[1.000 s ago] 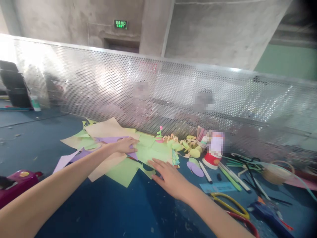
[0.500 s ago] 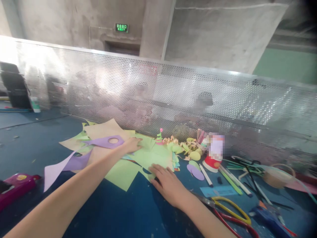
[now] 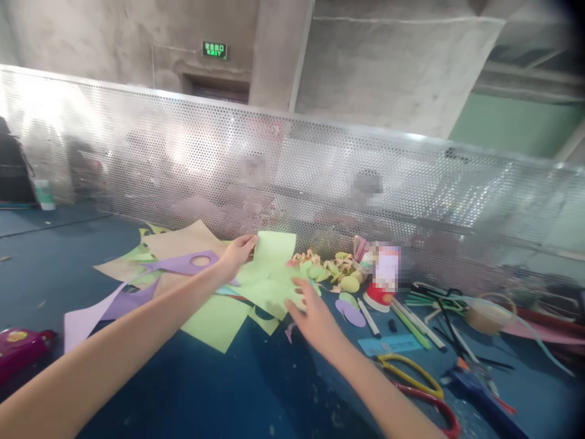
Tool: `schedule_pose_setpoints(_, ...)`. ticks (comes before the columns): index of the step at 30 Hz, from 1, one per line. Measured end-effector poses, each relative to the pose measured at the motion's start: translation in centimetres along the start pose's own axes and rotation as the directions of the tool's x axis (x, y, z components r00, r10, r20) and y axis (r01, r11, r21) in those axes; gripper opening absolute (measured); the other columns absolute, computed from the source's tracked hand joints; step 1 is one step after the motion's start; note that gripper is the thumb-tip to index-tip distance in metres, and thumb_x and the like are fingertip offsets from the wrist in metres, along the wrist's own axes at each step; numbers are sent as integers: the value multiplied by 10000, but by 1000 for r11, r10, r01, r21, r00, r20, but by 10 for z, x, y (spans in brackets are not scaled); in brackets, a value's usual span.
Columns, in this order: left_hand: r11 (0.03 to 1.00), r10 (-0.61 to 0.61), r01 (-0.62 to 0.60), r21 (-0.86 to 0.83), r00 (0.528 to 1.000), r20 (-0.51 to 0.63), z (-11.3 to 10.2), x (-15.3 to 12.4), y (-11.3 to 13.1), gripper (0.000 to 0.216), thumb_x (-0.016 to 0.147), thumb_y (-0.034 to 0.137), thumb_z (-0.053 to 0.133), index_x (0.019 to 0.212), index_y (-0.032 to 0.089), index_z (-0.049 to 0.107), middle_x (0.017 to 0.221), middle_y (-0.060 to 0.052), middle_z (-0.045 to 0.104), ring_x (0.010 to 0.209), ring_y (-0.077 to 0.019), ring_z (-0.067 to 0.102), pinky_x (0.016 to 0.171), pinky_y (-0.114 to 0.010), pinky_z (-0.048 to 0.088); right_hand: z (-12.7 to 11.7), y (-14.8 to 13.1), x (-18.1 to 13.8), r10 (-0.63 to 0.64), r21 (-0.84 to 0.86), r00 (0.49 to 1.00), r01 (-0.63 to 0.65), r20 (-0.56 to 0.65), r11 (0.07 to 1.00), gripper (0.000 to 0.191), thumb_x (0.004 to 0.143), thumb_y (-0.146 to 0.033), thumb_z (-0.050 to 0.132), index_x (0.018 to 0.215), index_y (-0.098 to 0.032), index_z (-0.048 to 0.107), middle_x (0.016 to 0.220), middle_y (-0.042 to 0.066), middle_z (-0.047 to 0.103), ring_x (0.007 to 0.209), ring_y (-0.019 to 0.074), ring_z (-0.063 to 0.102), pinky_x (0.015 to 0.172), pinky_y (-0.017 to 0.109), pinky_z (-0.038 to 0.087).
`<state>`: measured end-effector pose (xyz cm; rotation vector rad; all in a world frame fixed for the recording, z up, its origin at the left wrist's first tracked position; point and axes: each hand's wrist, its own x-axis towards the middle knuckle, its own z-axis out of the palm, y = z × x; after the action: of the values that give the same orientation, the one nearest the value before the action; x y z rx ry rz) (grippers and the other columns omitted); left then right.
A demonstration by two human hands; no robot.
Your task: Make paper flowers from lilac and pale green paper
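Note:
My left hand point(image 3: 241, 253) pinches the left edge of a light green paper piece point(image 3: 276, 247), which stands raised above the pile. Below it lies a larger light green sheet point(image 3: 262, 286). My right hand point(image 3: 313, 317) is at the right side of this green paper, fingers apart and holding nothing; whether its fingertips touch the paper I cannot tell. Left of the hands are a purple cut-out with a round hole point(image 3: 176, 264), beige sheets point(image 3: 183, 239) and another green sheet point(image 3: 217, 320). A small purple scrap point(image 3: 289, 332) lies beside my right hand.
To the right are green and yellow paper ovals point(image 3: 350, 284), purple discs point(image 3: 351, 313), a red-and-white cup point(image 3: 379, 297), markers point(image 3: 411, 326), scissors point(image 3: 411, 371) and a blue tool point(image 3: 484, 399). A magenta device point(image 3: 22, 353) sits at left. A perforated metal panel point(image 3: 311, 177) stands behind.
My left hand has raised a green paper piece, which now hides the small striped cone. My right hand has shifted up slightly, fingers more spread. The view has turned a little right.

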<state>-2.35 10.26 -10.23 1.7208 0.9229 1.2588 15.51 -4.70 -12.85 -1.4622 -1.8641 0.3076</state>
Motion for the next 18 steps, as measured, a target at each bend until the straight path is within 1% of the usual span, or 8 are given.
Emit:
schedule_pose_setpoints(2,991,-13,23,-132,997,79,12,-11,13,389,781,497,423,900,158,570,788,-41,629,675,-129,599,664,-256,475,-12,1,6,130,145,985,-113,-113,983,624,783,-447,474,1300,-171,260,1239,142,445,950,197,556,738,312,502)
schedule_pose_setpoints(4,973,-19,51,-226,990,140,23,-23,25,382,766,496,468,891,152,575,784,-43,626,663,-122,596,669,-257,479,-26,2,8,210,243,972,-179,-107,953,645,755,-451,507,1293,-188,267,1179,129,499,748,169,600,573,278,513)
schedule_pose_setpoints(8,911,-53,142,-388,971,231,41,-42,44,329,748,457,540,854,147,578,778,-38,615,681,-117,585,693,-255,471,-50,8,-5,237,265,971,-227,-8,937,380,777,-429,476,1059,-181,534,901,70,649,372,102,500,363,252,413)
schedule_pose_setpoints(10,867,-71,184,-464,966,250,47,-49,48,325,746,447,551,856,143,581,812,-45,613,756,-132,581,748,-265,457,-57,13,-16,244,272,968,-217,-67,937,326,778,-417,484,958,-166,589,798,67,670,380,124,528,378,260,431)
schedule_pose_setpoints(13,816,-194,302,-492,946,258,54,-62,45,452,761,545,462,916,137,578,766,-50,611,770,-155,580,805,-304,435,-61,20,-30,234,296,939,-156,-251,942,309,770,-389,521,937,-146,615,758,76,685,624,199,639,599,312,523)
schedule_pose_setpoints(14,781,-272,393,-486,914,301,56,-67,42,515,755,589,427,952,135,568,738,-54,612,747,-168,587,803,-328,437,-60,22,-33,205,279,927,-116,-316,953,289,771,-369,529,928,-148,628,796,80,688,727,213,644,692,333,520)
schedule_pose_setpoints(16,655,-404,593,-468,798,446,60,-78,38,628,722,657,394,1025,126,537,730,-83,627,730,-209,607,779,-367,450,-56,26,-37,106,210,911,-21,-398,977,229,777,-306,528,919,-174,651,934,72,674,898,219,613,819,356,482)
schedule_pose_setpoints(18,516,-421,711,-477,696,582,64,-88,35,662,713,660,407,1077,119,520,841,-124,647,806,-239,616,769,-360,463,-49,30,-40,7,140,913,55,-408,989,207,785,-237,509,923,-214,661,1035,47,643,989,203,574,889,357,443)
